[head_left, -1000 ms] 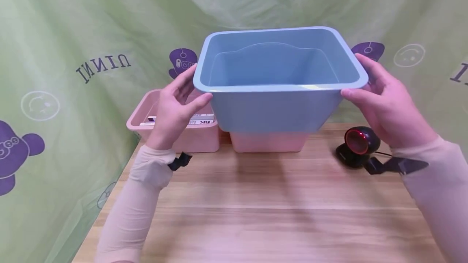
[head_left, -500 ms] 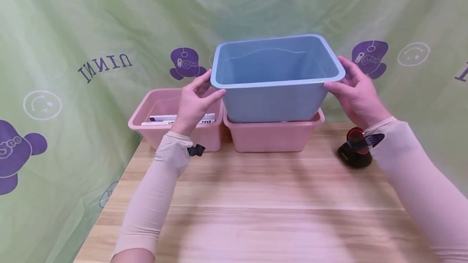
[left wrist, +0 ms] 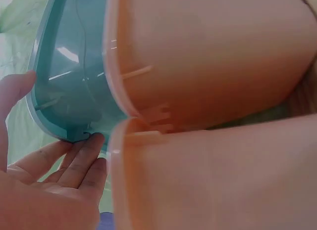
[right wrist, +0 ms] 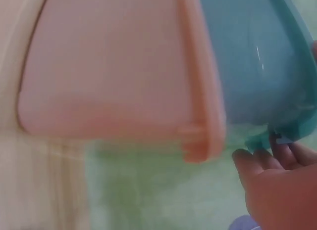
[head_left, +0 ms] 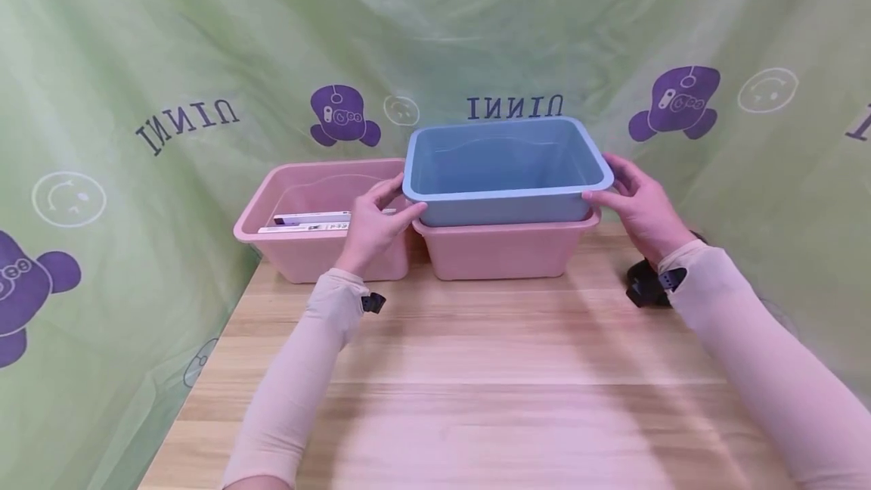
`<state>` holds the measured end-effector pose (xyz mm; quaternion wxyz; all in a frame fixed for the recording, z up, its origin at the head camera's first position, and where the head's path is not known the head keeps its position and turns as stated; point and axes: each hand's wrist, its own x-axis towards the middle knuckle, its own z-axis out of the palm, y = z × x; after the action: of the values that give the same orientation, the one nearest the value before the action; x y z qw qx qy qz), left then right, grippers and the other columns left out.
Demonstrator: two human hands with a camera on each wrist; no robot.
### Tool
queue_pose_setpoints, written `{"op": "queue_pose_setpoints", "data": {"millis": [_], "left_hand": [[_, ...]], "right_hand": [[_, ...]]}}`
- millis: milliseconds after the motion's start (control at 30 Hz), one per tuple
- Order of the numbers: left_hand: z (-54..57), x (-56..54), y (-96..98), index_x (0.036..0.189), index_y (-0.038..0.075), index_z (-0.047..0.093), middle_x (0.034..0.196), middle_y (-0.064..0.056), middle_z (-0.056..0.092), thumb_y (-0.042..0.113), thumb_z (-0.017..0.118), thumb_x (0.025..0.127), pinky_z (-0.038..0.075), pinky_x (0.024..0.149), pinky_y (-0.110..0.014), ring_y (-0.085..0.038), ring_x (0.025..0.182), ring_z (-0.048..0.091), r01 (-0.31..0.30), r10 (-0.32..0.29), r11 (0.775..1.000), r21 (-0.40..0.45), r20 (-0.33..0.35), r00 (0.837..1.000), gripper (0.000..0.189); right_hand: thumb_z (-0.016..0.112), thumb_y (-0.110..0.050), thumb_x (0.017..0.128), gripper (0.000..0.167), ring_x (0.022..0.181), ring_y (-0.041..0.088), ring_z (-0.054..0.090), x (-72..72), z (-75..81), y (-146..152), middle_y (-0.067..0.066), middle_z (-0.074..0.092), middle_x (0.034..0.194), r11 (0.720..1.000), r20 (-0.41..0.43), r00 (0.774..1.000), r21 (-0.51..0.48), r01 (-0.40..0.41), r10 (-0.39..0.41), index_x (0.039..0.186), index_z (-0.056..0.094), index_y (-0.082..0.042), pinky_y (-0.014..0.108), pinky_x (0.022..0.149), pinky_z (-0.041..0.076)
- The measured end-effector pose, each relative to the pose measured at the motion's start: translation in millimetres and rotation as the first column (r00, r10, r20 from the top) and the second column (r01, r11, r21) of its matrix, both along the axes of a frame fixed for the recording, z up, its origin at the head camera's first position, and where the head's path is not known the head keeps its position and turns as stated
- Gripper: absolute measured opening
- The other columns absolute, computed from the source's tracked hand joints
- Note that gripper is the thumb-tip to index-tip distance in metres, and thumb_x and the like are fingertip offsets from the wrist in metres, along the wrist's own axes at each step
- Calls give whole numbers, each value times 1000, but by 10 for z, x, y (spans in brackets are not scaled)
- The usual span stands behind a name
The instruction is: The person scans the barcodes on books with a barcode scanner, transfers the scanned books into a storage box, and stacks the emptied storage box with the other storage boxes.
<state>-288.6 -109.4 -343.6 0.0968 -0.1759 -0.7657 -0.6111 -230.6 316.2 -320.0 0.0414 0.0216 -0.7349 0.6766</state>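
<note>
A blue plastic bin (head_left: 503, 206), its inside bare, sits partly down inside a pink bin (head_left: 503, 252) on the table. My left hand (head_left: 377, 225) grips the blue bin's left end, thumb at the front rim and fingers beneath the rim. At the opposite end my right hand (head_left: 640, 206) holds it the same way. The left wrist view shows the blue bin (left wrist: 79, 67) standing out past the pink rim, with the left fingers (left wrist: 84, 163) under its edge. In the right wrist view, the right fingers (right wrist: 277, 158) curl under the blue lip.
Left of the stack stands a second pink bin (head_left: 320, 252) with white boxes (head_left: 306, 222) in it. A black device (head_left: 643, 284) is partly hidden behind the right wrist. Beneath everything is a wooden table (head_left: 463, 369), with a green printed curtain (head_left: 272, 44) behind.
Both hands have lowered the blue bin and moved it away from me, from the air above the pink bin to partly inside it. Both hands keep their hold on its rim.
</note>
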Motion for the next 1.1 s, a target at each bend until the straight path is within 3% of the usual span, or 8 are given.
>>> {"op": "queue_pose_setpoints", "data": {"millis": [100, 233, 333, 567, 733, 1000, 1100], "left_hand": [[-69, 31, 9, 154, 5, 66, 155, -14, 69, 17, 96, 90, 59, 121, -51, -31, 143, 69, -31, 29, 997, -74, -27, 999, 71], [-117, 67, 6, 151, 3, 68, 153, -16, 71, 21, 97, 90, 61, 117, -51, -34, 140, 71, -74, 62, 981, -178, -76, 995, 70], [-146, 84, -3, 147, 0, 71, 149, -20, 72, 22, 97, 89, 63, 112, -54, -36, 135, 72, -107, 82, 963, -248, -109, 991, 68], [-149, 93, -16, 145, -5, 71, 147, -21, 73, 30, 95, 91, 59, 120, -51, -38, 136, 71, -139, 87, 901, -411, -144, 986, 69], [-131, 98, -25, 145, -5, 70, 146, -20, 73, 33, 95, 91, 60, 116, -51, -38, 132, 72, -153, 90, 874, -462, -155, 984, 71], [-117, 118, -34, 147, -4, 70, 145, -19, 73, 35, 93, 93, 61, 114, -52, -38, 131, 71, -139, 76, 863, -486, -148, 986, 71], [-81, 127, -76, 149, -4, 68, 147, -20, 72, 38, 89, 97, 60, 116, -53, -39, 132, 71, -137, 54, 850, -509, -175, 983, 70]], "right_hand": [[81, -16, 105, 96, 173, 29, 29, 8, -89, 38, 13, 27, 187, 994, 42, 999, 114, 4, -9, 180, 21, -15, 31, 142, 29], [81, -23, 106, 98, 170, 31, 33, 16, -162, 65, 15, 30, 185, 977, 84, 996, 212, -13, -5, 181, 18, -13, 36, 141, 34], [82, -27, 105, 100, 170, 32, 32, 26, -193, 65, 15, 30, 185, 966, 107, 994, 259, -22, -6, 181, 18, -13, 44, 142, 34], [83, -28, 104, 103, 173, 38, 26, 45, -223, 57, 17, 22, 188, 955, 117, 993, 295, -23, -12, 180, 17, -10, 59, 141, 31], [85, -27, 103, 105, 173, 39, 24, 38, -231, 48, 18, 21, 188, 956, 120, 993, 293, -21, -15, 180, 16, -9, 63, 141, 30], [83, -29, 104, 106, 173, 41, 22, 38, -248, 71, 20, 22, 187, 947, 116, 993, 318, -35, -3, 181, 13, -9, 66, 141, 27], [80, -35, 106, 107, 172, 44, 23, 82, -250, 77, 20, 21, 187, 935, 95, 995, 355, -15, -21, 181, 9, -11, 68, 140, 27]]}}
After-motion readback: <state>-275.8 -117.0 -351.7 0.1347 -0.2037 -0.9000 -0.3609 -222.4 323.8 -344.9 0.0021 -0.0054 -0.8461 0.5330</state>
